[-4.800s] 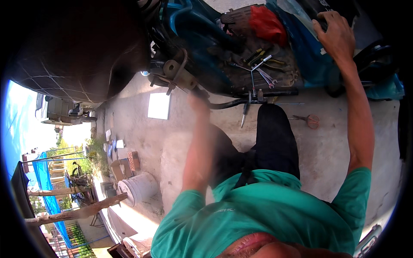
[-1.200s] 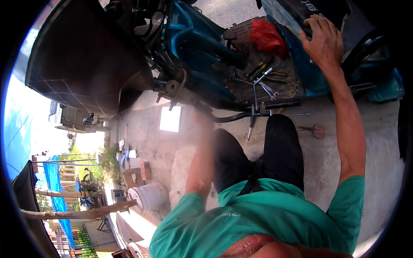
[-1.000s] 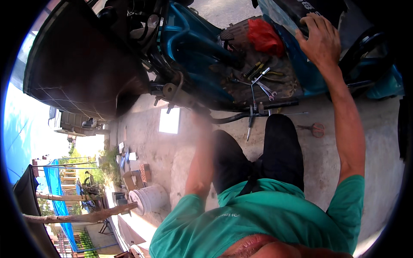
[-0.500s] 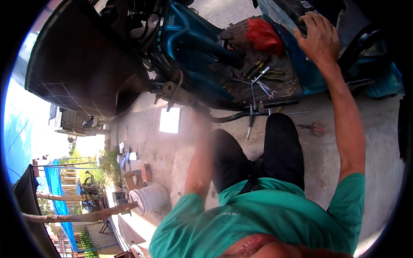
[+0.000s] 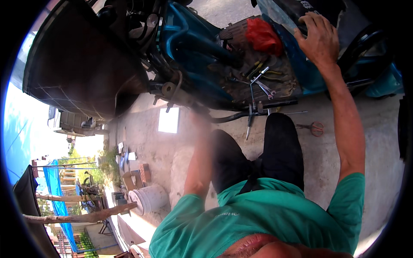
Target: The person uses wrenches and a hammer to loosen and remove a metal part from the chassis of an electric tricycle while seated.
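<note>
My right hand (image 5: 322, 39) rests on the dark seat (image 5: 297, 10) of a teal scooter (image 5: 185, 36), its fingers spread and holding nothing. On the other side, my left hand (image 5: 200, 121) reaches to the scooter's dark metal parts below the front panel. A hazy blur covers that hand, so its fingers and anything in them cannot be made out. Between my hands, the footboard (image 5: 282, 89) carries a red plastic bag (image 5: 263, 36), yellow-handled pliers (image 5: 272, 78), wrenches (image 5: 266, 89) and a socket wrench (image 5: 260, 75).
Scissors with orange-brown handles (image 5: 317, 128) lie on the concrete beside my knee. A bright white sheet (image 5: 168, 120) is on the ground at the left. Farther left are a white bucket (image 5: 154, 198), a brick (image 5: 145, 173) and a wooden pole (image 5: 86, 216). A large dark cover (image 5: 81, 64) hangs at the scooter's front.
Almost nothing differs. The whole view has shifted very slightly, while both hands keep their places against the scooter.
</note>
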Tool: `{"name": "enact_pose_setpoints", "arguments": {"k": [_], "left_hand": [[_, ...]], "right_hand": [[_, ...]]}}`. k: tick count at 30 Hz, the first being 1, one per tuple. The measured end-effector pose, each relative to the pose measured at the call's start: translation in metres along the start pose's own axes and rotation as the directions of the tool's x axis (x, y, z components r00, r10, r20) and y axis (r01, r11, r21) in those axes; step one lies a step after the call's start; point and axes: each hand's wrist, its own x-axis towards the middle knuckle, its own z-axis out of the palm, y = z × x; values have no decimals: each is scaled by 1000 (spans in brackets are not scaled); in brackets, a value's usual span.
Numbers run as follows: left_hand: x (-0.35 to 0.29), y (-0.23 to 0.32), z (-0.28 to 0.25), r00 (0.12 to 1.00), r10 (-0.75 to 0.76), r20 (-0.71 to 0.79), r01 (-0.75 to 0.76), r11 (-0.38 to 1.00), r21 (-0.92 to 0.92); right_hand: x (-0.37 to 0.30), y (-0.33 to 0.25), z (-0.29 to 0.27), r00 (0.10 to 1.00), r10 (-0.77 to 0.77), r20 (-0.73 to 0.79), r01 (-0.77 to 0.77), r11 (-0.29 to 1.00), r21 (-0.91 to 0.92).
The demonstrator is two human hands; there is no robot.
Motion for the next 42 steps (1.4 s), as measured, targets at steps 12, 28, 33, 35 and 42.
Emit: {"name": "enact_pose_setpoints", "arguments": {"k": [12,28,33,35,42], "left_hand": [[-49,47,50,999,-47,-9,47,994,94],[1,-3,-13,998,66,15,-67,985,161],[-6,107,5,990,87,-114,-77,993,91],[2,160,2,983,183,-31,-184,983,-25],[58,250,37,945,232,229,-117,897,-427]], "right_hand": [[0,5,-1,998,-7,-56,8,1000,15],[6,-10,-17,1000,21,2,-21,996,87],[8,-11,-31,994,69,90,-84,982,170],[7,-12,-30,997,56,44,-63,984,169],[11,-6,-34,998,38,-42,-28,974,223]]}}
